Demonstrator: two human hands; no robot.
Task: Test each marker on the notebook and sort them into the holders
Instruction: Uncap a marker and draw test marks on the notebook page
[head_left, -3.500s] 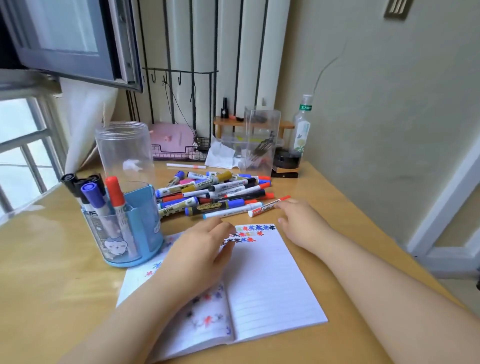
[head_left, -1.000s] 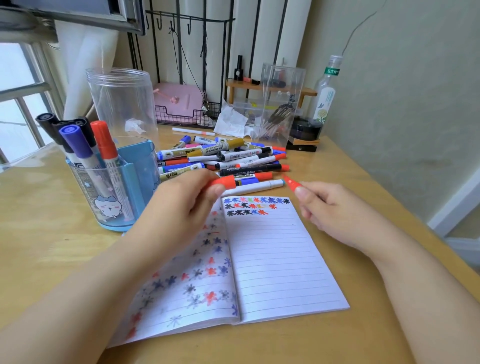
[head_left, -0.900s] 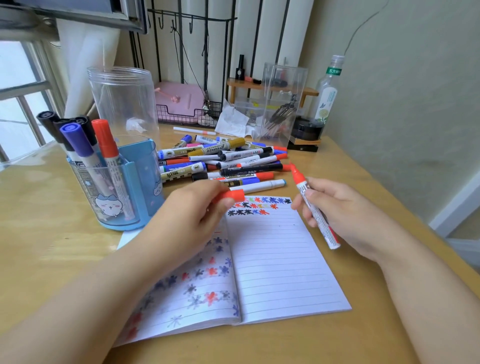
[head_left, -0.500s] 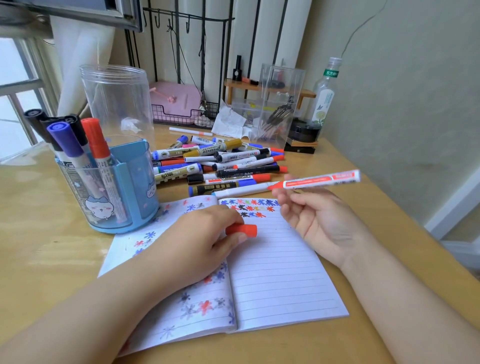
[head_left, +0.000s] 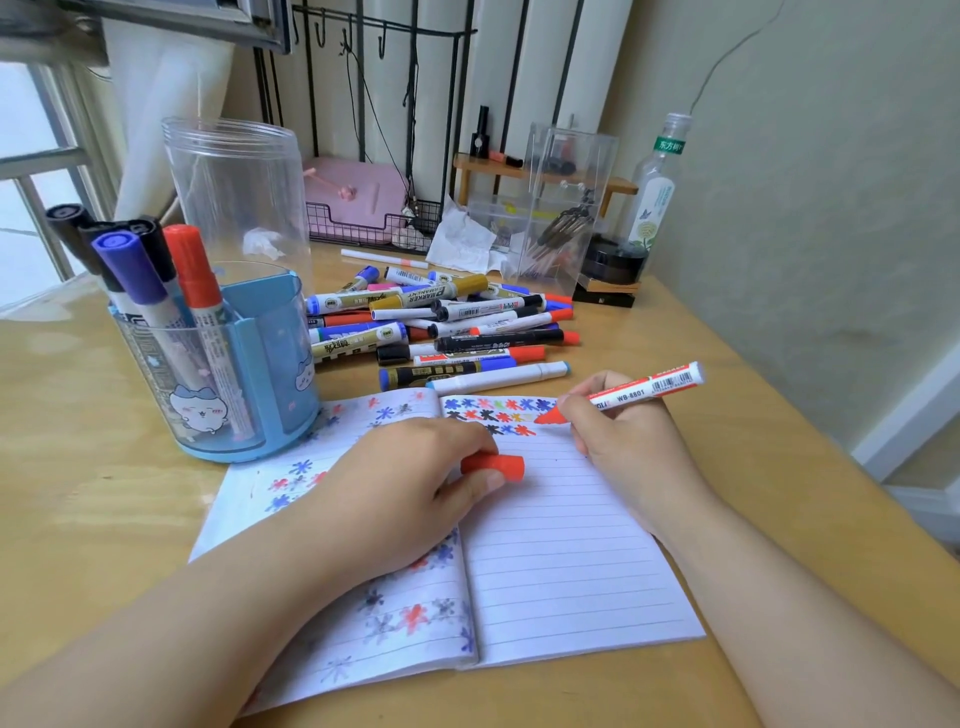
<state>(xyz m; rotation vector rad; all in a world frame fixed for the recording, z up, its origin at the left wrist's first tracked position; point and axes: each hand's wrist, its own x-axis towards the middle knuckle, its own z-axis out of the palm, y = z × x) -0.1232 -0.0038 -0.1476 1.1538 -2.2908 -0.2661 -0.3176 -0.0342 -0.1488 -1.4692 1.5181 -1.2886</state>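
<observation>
Bare surface (head_left: 104, 519) lies open at near left and along the right edge beside the notebook (head_left: 561, 561). The blue holder (head_left: 270, 374) (markers sticking up out of it) and the tall clear jar (head_left: 234, 192) block the far left. The marker pile (head_left: 447, 332) fills the middle just beyond the notebook; a clear box (head_left: 566, 208) and a bottle (head_left: 657, 182) crowd the far right.

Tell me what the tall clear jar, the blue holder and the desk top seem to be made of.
Tall clear jar: looks like clear plastic, glossy; you see straight through it, and its rim is moulded. Glass is not excluded.
Blue holder: likely plastic, opaque blue frame with clear, printed walls; the markers inside show through.
Desk top: pale wood or wood-look laminate; grain shows, and the window's sheen suggests a smooth coating.
</observation>
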